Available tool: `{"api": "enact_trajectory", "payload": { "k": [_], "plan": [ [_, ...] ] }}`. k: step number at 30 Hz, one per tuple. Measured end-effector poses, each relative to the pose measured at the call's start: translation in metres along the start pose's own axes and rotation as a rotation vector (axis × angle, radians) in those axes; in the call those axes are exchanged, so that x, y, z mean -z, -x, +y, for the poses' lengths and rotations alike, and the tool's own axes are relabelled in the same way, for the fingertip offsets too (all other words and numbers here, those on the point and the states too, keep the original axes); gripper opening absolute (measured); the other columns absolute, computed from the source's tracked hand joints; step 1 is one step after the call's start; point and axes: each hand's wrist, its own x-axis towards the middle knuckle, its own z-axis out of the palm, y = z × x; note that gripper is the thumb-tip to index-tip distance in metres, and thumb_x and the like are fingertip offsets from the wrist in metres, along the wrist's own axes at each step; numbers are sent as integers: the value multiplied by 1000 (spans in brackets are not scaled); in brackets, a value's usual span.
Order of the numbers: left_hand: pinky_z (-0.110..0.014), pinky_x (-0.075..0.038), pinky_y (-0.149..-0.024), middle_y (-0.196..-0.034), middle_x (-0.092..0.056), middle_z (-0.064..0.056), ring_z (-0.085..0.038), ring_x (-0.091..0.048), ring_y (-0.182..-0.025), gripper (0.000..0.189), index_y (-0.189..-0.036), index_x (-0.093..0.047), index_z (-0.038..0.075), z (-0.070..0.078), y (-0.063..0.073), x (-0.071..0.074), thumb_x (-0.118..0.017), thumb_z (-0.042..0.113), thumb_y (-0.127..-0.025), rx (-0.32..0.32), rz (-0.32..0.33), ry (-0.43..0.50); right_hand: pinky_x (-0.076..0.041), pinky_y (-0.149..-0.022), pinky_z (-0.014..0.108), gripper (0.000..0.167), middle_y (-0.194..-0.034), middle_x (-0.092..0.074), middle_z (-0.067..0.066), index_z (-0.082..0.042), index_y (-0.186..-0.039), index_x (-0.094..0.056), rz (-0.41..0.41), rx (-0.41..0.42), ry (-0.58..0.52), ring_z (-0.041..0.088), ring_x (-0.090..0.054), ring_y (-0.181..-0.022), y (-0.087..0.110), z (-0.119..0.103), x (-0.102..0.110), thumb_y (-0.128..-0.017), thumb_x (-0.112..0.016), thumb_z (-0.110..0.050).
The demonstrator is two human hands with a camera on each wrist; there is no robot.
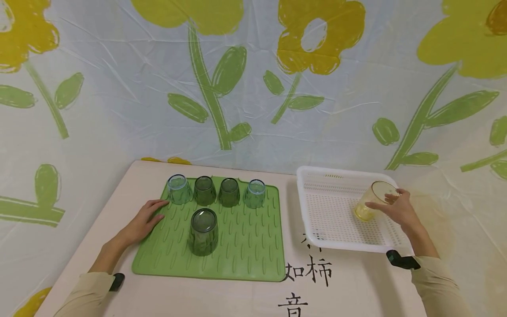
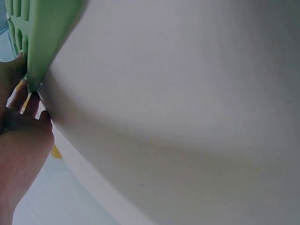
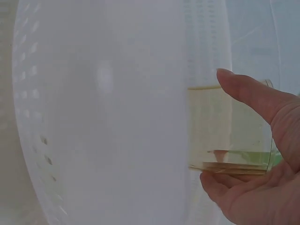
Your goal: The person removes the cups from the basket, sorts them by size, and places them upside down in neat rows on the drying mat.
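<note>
My right hand (image 1: 398, 209) grips a clear yellow glass (image 1: 365, 210) inside the white basket (image 1: 317, 243), its thumb on one side and fingers on the other. The rim of the glass faces up; whether its base touches the basket floor, I cannot tell. In the right wrist view the basket wall hides part of this yellow glass (image 3: 234, 126). My left hand (image 1: 144, 222) rests at the left edge of the green drying mat (image 1: 249, 255), fingers loosely extended. The left wrist view shows that hand (image 2: 23, 136) beside the mat's edge (image 2: 44, 42).
Along the mat's back stand two bluish glasses (image 1: 180, 192) (image 1: 255, 196) and two dark grey glasses (image 1: 204, 193) (image 1: 229, 194). A taller grey glass (image 1: 203, 237) stands nearer the front. Behind the table hangs a flowered cloth (image 1: 253, 110).
</note>
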Motion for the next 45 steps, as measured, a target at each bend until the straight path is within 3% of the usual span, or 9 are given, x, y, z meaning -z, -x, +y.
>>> {"api": "enact_trajectory", "payload": {
  "k": [5,10,13,17,20,24,28,33,45],
  "plan": [
    [-60,-38,-100,-137,-45,-35,-56,-42,-129,41,-141,-50,-12,1,0,0,-59,-5,-101,-4,5,-1,-30,-112,68,105,-155,-20,46,20,-152,0,-5,30,-27,60,-25,-143,3,3,-2,-97,-73,-32],
    [-61,-38,-99,-138,-45,-35,-56,-42,-129,41,-141,-50,-12,0,2,1,-58,-4,-102,-3,4,6,-46,-101,40,95,-152,-31,40,17,-152,-15,37,64,-30,56,-32,-140,6,5,-7,-96,-75,-32],
    [-51,-39,-103,-139,-45,-34,-56,-42,-130,41,-141,-50,-11,0,3,1,-59,-4,-101,-9,7,7,-45,-87,20,94,-153,-32,38,14,-154,-16,57,70,-49,54,-34,-139,10,4,-9,-96,-75,-33],
    [-25,-34,-108,-139,-45,-35,-56,-42,-130,41,-140,-51,-12,2,4,2,-60,-5,-101,-13,12,9,-43,-85,20,93,-156,-31,33,7,-158,-16,75,75,-86,46,-38,-137,13,6,-13,-98,-73,-35],
    [-35,-37,-113,-138,-45,-37,-58,-42,-129,40,-139,-51,-13,4,4,1,-60,-7,-100,-11,9,8,-44,-86,19,90,-154,-35,23,-2,-161,-17,91,83,-136,21,-48,-126,15,10,-15,-99,-72,-36],
    [-69,-38,-101,-136,-46,-39,-59,-43,-127,40,-137,-51,-16,9,2,1,-60,-9,-98,-2,10,-6,-44,-90,18,82,-142,-42,1,-18,-162,-19,100,93,-223,-6,-46,-110,18,12,-18,-100,-70,-36],
    [-71,-37,-101,-134,-49,-39,-59,-45,-126,38,-135,-53,-16,15,1,2,-61,-7,-99,13,15,-16,-38,-102,30,74,-129,-42,-16,-30,-158,-23,97,100,-379,-8,-51,-109,21,12,-21,-100,-70,-28],
    [-69,-41,-101,-129,-56,-36,-57,-51,-122,35,-132,-56,-16,26,-3,3,-62,-4,-100,11,30,-22,-42,-90,13,69,-125,-43,-14,-32,-152,-29,110,132,-556,-8,-57,-106,24,9,-25,-99,-71,-17],
    [-65,-48,-96,-126,-62,-30,-50,-58,-119,35,-134,-58,-12,68,-17,7,-62,0,-102,14,104,-10,-47,-83,7,72,-129,-45,-10,-27,-155,-32,153,216,-569,-4,-56,-109,41,-11,-36,-97,-73,-12]
  ]
}}
